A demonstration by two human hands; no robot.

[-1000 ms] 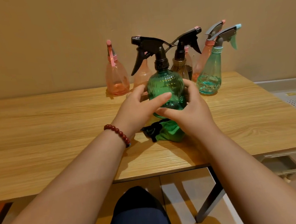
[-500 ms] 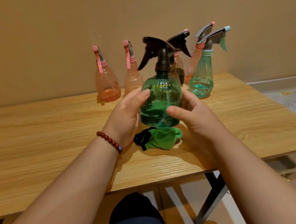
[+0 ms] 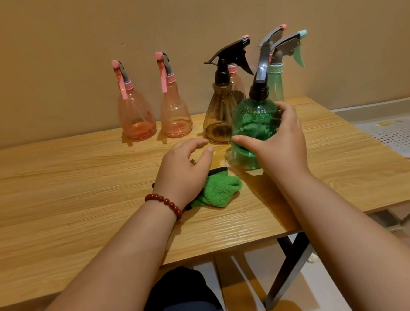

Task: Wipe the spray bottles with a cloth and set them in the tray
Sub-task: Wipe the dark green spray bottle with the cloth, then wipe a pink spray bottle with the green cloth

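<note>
A round green spray bottle (image 3: pixel 252 125) with a black trigger head stands near the middle of the wooden table (image 3: pixel 56 202). My right hand (image 3: pixel 280 142) grips its body from the right side. My left hand (image 3: pixel 185 168) hovers just left of the bottle, fingers loosely curled, holding nothing, over a crumpled green cloth (image 3: pixel 216 191) with a black edge. A white perforated tray (image 3: pixel 396 134) lies to the right, beyond the table's end.
Against the wall stand two pink spray bottles (image 3: pixel 135 116) (image 3: pixel 175 113), a brown one (image 3: pixel 220 113) with a black head, and behind the green bottle a light-green one (image 3: pixel 277 82) and another pink one. A dark table leg (image 3: pixel 287 268) slants below the front edge.
My left hand has let go of the green bottle and dropped toward the cloth. My right hand alone now holds the bottle, which has shifted right and turned its trigger head away.
</note>
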